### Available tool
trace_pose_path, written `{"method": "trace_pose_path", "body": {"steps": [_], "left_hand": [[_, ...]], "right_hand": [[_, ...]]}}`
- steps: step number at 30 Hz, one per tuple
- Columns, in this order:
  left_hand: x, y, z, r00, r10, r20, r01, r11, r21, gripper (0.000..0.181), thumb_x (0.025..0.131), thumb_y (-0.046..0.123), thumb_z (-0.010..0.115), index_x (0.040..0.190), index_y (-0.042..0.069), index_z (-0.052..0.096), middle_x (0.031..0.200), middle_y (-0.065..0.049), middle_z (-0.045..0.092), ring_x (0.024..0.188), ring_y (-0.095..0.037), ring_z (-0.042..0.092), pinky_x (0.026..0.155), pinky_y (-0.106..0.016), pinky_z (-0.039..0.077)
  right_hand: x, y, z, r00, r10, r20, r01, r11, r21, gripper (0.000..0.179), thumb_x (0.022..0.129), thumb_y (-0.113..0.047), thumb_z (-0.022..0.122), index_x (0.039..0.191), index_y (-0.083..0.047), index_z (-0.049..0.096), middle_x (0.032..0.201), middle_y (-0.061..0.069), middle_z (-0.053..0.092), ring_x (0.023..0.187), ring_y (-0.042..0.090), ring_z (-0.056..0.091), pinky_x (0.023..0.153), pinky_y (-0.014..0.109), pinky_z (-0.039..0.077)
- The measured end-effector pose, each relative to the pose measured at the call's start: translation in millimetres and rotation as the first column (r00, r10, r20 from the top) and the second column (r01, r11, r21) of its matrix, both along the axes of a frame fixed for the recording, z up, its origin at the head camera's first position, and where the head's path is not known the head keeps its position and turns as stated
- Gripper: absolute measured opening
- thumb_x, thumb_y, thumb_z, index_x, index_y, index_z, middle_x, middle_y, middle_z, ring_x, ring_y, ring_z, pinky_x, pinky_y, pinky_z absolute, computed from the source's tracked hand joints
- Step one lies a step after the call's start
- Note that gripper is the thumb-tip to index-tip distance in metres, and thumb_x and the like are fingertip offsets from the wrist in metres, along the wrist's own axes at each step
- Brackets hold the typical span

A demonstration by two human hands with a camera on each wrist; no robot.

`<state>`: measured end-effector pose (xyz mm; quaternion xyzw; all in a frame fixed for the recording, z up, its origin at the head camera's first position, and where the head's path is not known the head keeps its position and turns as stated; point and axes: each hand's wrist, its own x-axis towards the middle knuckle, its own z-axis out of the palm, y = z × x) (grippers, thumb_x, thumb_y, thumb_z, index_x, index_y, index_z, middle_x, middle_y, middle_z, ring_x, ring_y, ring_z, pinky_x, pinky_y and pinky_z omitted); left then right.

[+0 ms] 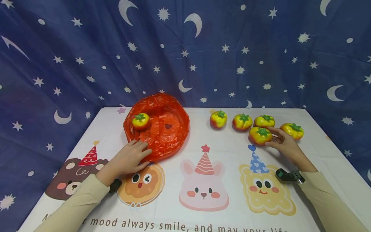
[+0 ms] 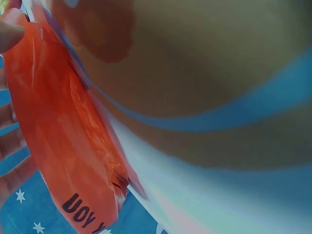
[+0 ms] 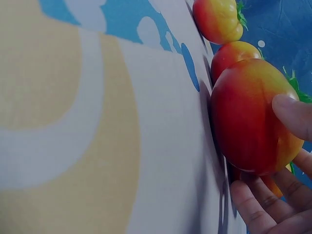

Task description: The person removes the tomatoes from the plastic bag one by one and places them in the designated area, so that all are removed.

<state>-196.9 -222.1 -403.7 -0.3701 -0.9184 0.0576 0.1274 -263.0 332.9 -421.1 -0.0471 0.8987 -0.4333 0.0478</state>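
Note:
At the near left rim of an open red plastic bag (image 1: 171,141), my left hand (image 1: 131,156) holds the edge, fingers over the rim and thumb outside. The left wrist view shows the bag's side wall (image 2: 63,117) with black lettering, the thumb (image 2: 9,36) in front of it and the fingers beyond. One yellow-red tomato (image 1: 141,121) with a green leafy top lies inside the bag at left. My right hand (image 1: 285,145) grips another tomato (image 1: 260,136) from its right side. In the right wrist view, the thumb lies on this tomato (image 3: 253,117), with fingers curled around its lower side.
Close behind the gripped tomato sits another tomato (image 1: 264,121). One tomato (image 1: 292,131) lies right of it, and two more, a tomato (image 1: 242,122) and a tomato (image 1: 218,119), to the left. A cartoon-printed white tablecloth (image 1: 200,138) covers the table; a blue starry curtain (image 1: 214,71) hangs behind.

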Motion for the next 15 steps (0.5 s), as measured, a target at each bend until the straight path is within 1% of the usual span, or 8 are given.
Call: {"method": "trace_pose_path", "body": {"steps": [4,6,9,11,15], "left_hand": [[-0.7,-0.9,-1.5,1.0,0.0,-0.002,0.0,1.0,-0.004,0.039,0.076,0.039,0.072,0.103,0.013,0.066,0.102,-0.01,0.062,0.092,-0.027,0.059,0.09,-0.047,0.047],[-0.7,-0.9,-1.9,1.0,0.0,-0.001,0.0,1.0,-0.002,0.038,0.076,0.039,0.073,0.103,0.013,0.065,0.102,-0.01,0.062,0.092,-0.027,0.059,0.091,-0.047,0.047],[-0.5,-0.8,-1.8,1.0,-0.002,-0.002,0.002,1.0,0.002,0.038,0.076,0.04,0.073,0.103,0.013,0.065,0.101,-0.009,0.062,0.092,-0.027,0.059,0.091,-0.047,0.047],[-0.4,-0.9,-1.8,1.0,-0.002,-0.004,0.002,1.0,0.002,0.039,0.076,0.04,0.073,0.103,0.014,0.065,0.101,-0.009,0.062,0.092,-0.026,0.059,0.09,-0.046,0.047],[-1.1,-1.3,-2.2,1.0,-0.002,-0.006,0.002,1.0,0.003,0.039,0.076,0.04,0.073,0.104,0.014,0.066,0.101,-0.009,0.062,0.092,-0.026,0.059,0.09,-0.046,0.048]], "right_hand": [[-0.3,-0.4,1.0,1.0,-0.012,0.011,0.011,1.0,0.018,0.077,0.088,-0.03,0.064,0.148,-0.005,0.023,0.15,0.025,0.027,0.131,0.044,0.036,0.099,0.032,0.042],[-0.2,-0.6,2.0,1.0,-0.017,0.016,0.016,1.0,0.018,0.077,0.088,-0.029,0.064,0.148,-0.005,0.022,0.15,0.024,0.026,0.132,0.044,0.035,0.101,0.039,0.039],[0.8,-1.1,4.2,0.999,-0.027,0.017,0.027,0.999,0.029,0.077,0.088,-0.031,0.064,0.148,-0.006,0.022,0.15,0.023,0.027,0.132,0.044,0.035,0.101,0.042,0.037],[1.6,-0.6,5.5,1.0,-0.027,0.01,0.027,0.999,0.029,0.076,0.088,-0.03,0.064,0.147,-0.005,0.023,0.15,0.024,0.028,0.132,0.044,0.035,0.101,0.039,0.038],[2.8,1.1,7.5,1.0,-0.024,-0.006,0.024,0.999,0.023,0.075,0.088,-0.032,0.064,0.146,-0.005,0.026,0.148,0.025,0.031,0.131,0.044,0.036,0.094,0.019,0.045]]}}
